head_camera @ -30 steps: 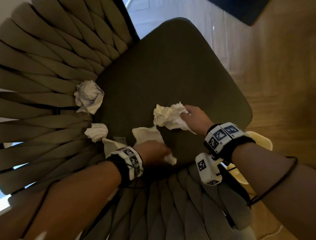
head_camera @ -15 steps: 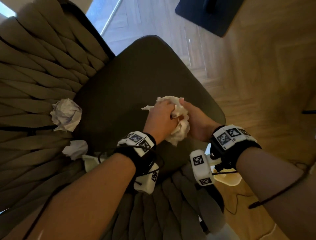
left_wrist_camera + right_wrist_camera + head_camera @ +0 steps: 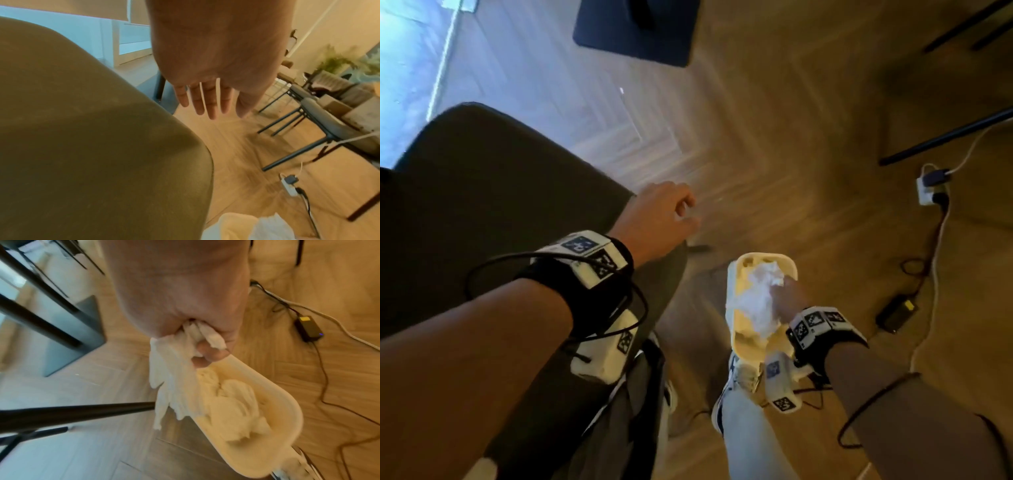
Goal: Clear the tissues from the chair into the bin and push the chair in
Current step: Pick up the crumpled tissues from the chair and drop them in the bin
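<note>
Both hands have left the chair seat, where half a second ago they bunched the tissues together. Her or his right hand [image 3: 787, 298] now grips the white wad of tissues [image 3: 758, 301] over the open cream bin [image 3: 763, 263] on the floor — more crumpled paper already lies inside. Left hand [image 3: 664, 219] hovers empty past the corner of the olive chair [image 3: 482, 212], fingers straight and relaxed. Beyond, on the herringbone wood floor [image 3: 774, 144], a power strip [image 3: 931, 188] and trailing cables — well apart from the bin.
</note>
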`<state>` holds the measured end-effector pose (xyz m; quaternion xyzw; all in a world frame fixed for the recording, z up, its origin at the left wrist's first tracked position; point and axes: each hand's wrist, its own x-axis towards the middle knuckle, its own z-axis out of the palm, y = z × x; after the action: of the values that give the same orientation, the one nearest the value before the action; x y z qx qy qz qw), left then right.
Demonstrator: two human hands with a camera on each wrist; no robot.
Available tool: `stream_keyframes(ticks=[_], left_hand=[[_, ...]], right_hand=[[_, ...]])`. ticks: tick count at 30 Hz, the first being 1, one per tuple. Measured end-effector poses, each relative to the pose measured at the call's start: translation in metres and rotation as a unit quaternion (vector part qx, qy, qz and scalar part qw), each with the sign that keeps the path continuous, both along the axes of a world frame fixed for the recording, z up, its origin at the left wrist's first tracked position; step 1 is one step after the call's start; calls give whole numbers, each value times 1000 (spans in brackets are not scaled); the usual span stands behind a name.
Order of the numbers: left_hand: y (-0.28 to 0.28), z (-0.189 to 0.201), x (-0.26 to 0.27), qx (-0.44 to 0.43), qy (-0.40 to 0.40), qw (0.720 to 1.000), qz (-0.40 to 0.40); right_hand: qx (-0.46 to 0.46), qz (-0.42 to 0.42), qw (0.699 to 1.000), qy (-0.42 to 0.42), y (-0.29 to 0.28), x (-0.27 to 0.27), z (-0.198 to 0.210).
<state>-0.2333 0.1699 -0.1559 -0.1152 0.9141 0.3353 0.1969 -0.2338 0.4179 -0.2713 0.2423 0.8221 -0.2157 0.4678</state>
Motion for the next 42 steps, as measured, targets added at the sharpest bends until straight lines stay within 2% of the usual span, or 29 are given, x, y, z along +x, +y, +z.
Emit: stream_keyframes(ticks=[1, 5, 8, 10, 13, 16, 18, 21, 23, 26, 28, 31, 34, 38, 42], left_hand=[[4, -6, -3, -13, -2, 1000, -18], [20, -33, -10, -43, -1, 998, -52], [31, -45, -11, -44, -5, 998, -52], [34, -48, -7, -43, -2, 998, -46], [25, -39, 5, -41, -3, 999, -32], [-1, -11, 23, -51, -12, 999, -13], [-26, 11, 43, -60, -19, 998, 25], [-70, 44, 90, -42, -60, 991, 113], [-102, 63, 132, -13, -121, 979, 163], [-144, 76, 206, -21, -179, 957, 229], [-172, 76, 252, -57, -200, 937, 281], [-203, 66, 312, -139, -244, 901, 331], [-220, 51, 351, -197, -316, 864, 338], [-235, 25, 374, -145, -398, 839, 341], [-240, 4, 389, -85, -383, 834, 388]], right_hand=[[18, -16, 999, -21, 7, 6, -8], [-3, -99, 995, -14, 29, 29, -57], [-17, -136, 990, -12, 29, 37, -60], [-9, -122, 992, 15, 29, 37, -56], [-8, -50, 997, 55, 23, 34, -34], [-82, 44, 993, 72, 1, 24, -1], [-145, 116, 980, 74, -28, 14, 22], [-217, 230, 945, 86, -90, 0, 62], [-201, 323, 923, 58, -124, -8, 78], [-114, 427, 897, -14, -148, -17, 93], [-76, 494, 866, -14, -164, -19, 111], [-75, 547, 834, 2, -196, -14, 145], [-69, 555, 829, 26, -236, -9, 151], [-85, 614, 783, 46, -294, 14, 149], [-117, 642, 758, 14, -349, 59, 155]])
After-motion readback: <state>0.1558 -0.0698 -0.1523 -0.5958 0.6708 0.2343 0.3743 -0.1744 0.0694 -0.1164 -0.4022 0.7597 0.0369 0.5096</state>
